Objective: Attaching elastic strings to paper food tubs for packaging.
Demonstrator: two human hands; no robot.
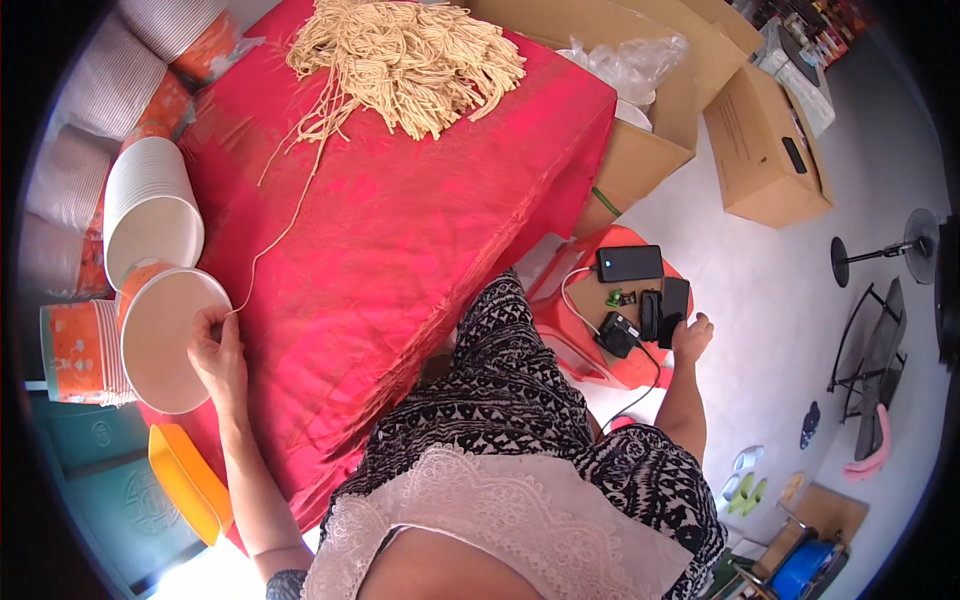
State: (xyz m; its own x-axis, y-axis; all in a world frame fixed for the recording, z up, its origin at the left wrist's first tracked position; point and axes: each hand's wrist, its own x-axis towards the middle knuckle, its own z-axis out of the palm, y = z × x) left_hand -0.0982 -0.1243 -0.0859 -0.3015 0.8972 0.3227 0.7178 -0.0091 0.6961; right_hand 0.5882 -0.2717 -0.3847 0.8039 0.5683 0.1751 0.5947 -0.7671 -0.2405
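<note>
My left hand (pixel 218 350) is closed in a pinch on the end of a thin beige cord (pixel 268 250), at the rim of a tilted paper bucket (pixel 170 345) with a white inside and an orange outside. The cord runs back over the red cloth to a big heap of the same cord (pixel 400 60). Over a red plastic stool (pixel 550 325) on the right, my right hand (pixel 692 338) closes on the lower end of a dark flat device (pixel 675 300). Beside it lie a black power bank (pixel 629 263) with a white cable, and a black plug-like block (pixel 617 335).
Nested stacks of paper buckets (pixel 152 200) line the left edge of the red-covered table (pixel 400 220). A yellow-orange container (pixel 190 480) sits nearer. Cardboard boxes (pixel 765 150) stand at the back right. A fan (pixel 915 245), a folded chair (pixel 880 370) and slippers (pixel 745 490) are at right.
</note>
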